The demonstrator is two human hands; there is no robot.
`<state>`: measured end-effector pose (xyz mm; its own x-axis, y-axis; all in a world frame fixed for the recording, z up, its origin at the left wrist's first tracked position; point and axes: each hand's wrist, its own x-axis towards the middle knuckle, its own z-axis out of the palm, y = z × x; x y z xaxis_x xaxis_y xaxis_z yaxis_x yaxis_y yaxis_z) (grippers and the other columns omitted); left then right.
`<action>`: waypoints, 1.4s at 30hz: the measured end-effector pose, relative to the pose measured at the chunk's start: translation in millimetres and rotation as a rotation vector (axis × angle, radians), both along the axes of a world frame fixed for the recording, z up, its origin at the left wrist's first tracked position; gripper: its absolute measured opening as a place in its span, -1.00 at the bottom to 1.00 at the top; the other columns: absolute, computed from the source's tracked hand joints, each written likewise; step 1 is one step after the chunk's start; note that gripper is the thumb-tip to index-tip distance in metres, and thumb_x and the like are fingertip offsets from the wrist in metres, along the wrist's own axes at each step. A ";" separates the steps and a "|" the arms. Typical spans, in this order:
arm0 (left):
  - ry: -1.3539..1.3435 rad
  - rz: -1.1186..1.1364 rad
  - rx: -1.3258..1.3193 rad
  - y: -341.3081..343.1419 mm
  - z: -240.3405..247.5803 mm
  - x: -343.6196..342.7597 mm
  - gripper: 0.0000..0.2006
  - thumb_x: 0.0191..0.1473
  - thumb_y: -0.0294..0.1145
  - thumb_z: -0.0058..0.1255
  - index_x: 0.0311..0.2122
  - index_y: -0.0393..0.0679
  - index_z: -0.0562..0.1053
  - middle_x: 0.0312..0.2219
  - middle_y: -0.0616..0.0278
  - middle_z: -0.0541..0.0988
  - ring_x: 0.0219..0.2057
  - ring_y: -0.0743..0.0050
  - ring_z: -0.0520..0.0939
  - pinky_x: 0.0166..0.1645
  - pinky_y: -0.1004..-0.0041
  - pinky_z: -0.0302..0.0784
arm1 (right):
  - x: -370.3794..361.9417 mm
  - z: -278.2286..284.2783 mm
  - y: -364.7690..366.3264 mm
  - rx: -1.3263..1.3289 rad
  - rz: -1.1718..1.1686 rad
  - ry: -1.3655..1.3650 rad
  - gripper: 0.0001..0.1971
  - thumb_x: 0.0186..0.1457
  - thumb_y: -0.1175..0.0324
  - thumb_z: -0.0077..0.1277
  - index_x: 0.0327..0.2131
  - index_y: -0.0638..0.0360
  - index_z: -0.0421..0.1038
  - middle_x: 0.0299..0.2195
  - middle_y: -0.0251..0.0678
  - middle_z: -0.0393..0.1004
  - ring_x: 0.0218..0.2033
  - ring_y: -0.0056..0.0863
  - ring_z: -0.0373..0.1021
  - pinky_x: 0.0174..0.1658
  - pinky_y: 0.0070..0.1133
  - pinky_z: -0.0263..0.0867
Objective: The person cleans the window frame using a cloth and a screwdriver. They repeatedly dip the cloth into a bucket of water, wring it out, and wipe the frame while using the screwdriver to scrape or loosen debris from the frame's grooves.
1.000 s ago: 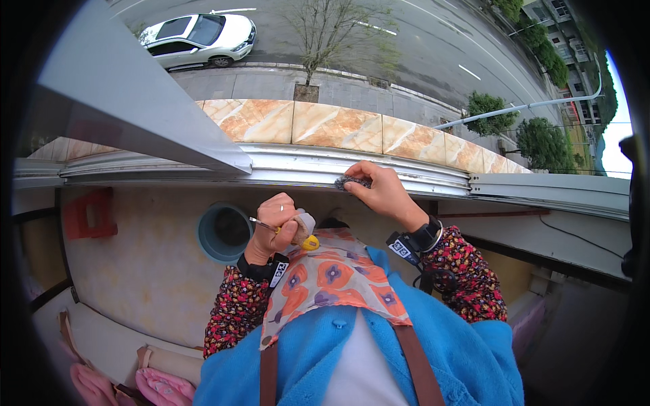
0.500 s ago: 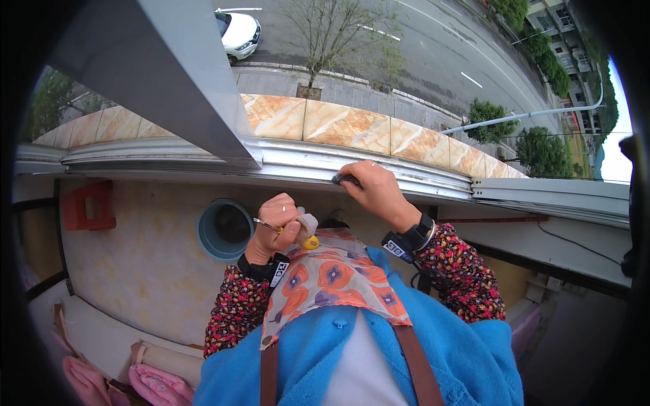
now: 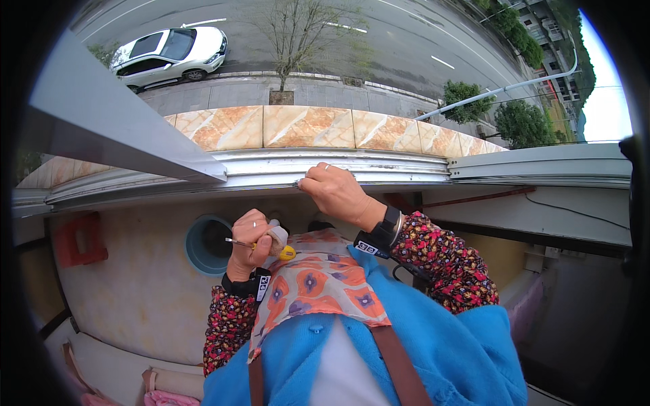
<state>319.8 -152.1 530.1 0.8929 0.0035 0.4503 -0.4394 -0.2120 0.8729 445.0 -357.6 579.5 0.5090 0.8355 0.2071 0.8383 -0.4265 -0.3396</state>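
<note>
My left hand (image 3: 248, 238) is closed round a screwdriver, its metal shaft (image 3: 237, 242) sticking out to the left and its yellow handle end (image 3: 288, 253) to the right. A whitish and brown wad (image 3: 277, 237), perhaps cloth or sponge, is pressed in the same grip. That hand hangs in front of my apron (image 3: 310, 281), below the sill. Farther forward, my right hand (image 3: 336, 195) is closed at the inner edge of the silvery window track (image 3: 325, 161). Between its fingertips a bit of dark scouring pad (image 3: 296, 184) shows; the fingers hide most of it.
A grey window frame post (image 3: 128, 128) stands left of my right hand. Marbled tiles (image 3: 308, 127) line the outer ledge, with a street and a white car (image 3: 172, 55) below. Indoors, a blue bucket (image 3: 206, 245) and a red stool (image 3: 80, 239) stand on the floor.
The view has shifted, bringing more of the white car into sight. My right hand has slid slightly left along the track, and its pad is more hidden. My left hand keeps its grip.
</note>
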 end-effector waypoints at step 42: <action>0.107 0.076 0.058 -39.9 9.4 -31.7 -0.62 0.00 -0.20 -0.13 -0.65 -0.30 0.44 -0.71 0.15 0.42 -0.66 0.24 0.38 -0.48 0.33 0.29 | -12.4 11.1 58.7 0.072 0.093 -0.005 -0.92 -0.14 0.44 0.04 -0.47 0.15 0.41 -0.43 -0.25 0.39 -0.30 -0.28 0.42 -0.30 -0.43 0.43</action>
<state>288.1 -192.0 539.5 0.9338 0.0500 0.3544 -0.3256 -0.2925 0.8991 432.5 -298.8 590.5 0.4287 0.8620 0.2704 0.8748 -0.3214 -0.3624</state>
